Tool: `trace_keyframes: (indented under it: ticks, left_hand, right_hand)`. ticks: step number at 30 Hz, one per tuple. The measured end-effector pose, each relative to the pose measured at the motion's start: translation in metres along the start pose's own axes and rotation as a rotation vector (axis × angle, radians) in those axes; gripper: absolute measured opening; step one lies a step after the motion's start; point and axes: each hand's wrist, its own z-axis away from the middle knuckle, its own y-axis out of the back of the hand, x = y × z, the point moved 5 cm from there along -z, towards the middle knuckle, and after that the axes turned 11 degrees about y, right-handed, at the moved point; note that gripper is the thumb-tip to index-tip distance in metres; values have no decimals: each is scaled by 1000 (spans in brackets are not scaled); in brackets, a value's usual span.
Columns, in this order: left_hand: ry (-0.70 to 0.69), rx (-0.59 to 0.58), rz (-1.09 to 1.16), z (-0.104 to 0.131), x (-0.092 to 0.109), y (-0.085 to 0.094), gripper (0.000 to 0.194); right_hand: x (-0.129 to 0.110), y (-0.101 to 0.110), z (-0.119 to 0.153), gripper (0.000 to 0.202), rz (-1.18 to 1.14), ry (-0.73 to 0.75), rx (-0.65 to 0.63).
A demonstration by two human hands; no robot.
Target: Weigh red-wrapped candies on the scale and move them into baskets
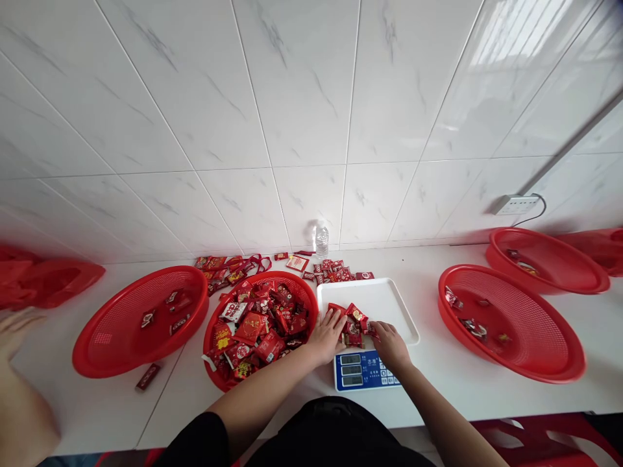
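Note:
Both of my hands are over the white tray (389, 301) of a digital scale (360, 371). My left hand (327, 334) lies at the tray's left side, fingers stretched over red wrapped candies (354, 331). From the right, my right hand (390, 344) has its fingers closed at the edge of the pile, on a red wrapped candy (370, 327) that they partly hide. A red plastic basket (210, 350) heaped with red packets stands immediately left of the scale, under my left forearm.
Loose candies and a clear bottle (322, 240) lie or stand behind. Another red basket (97, 353) is at left, near one loose packet (148, 377) and another person's arm (22, 402). Two more baskets stand right, one nearer (535, 324), below a power strip (516, 205).

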Motion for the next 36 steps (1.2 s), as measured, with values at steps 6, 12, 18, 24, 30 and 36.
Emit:
trace_keyframes:
  ticks: [6, 12, 18, 24, 30, 36]
  left_hand:
    - [-69, 28, -51, -3, -5, -1, 67]
    - [-95, 101, -24, 3, -4, 5, 57]
    - [-52, 345, 60, 18, -45, 30, 36]
    - [284, 187, -149, 29, -130, 31, 45]
    - [342, 136, -234, 30, -140, 24, 44]
    - [434, 170, -147, 21, -124, 34, 27]
  right_hand:
    - [-6, 5, -11, 37, -27, -8, 25]
    - [-43, -3, -31, 48, -32, 124, -1]
    - [-50, -27, -23, 56, 42, 189, -162]
    - [-39, -29, -2, 53, 42, 172, -101]
    - [-29, -29, 16, 48, 27, 159, -71]
    - [-36, -23, 19, 45, 3, 193, -1]
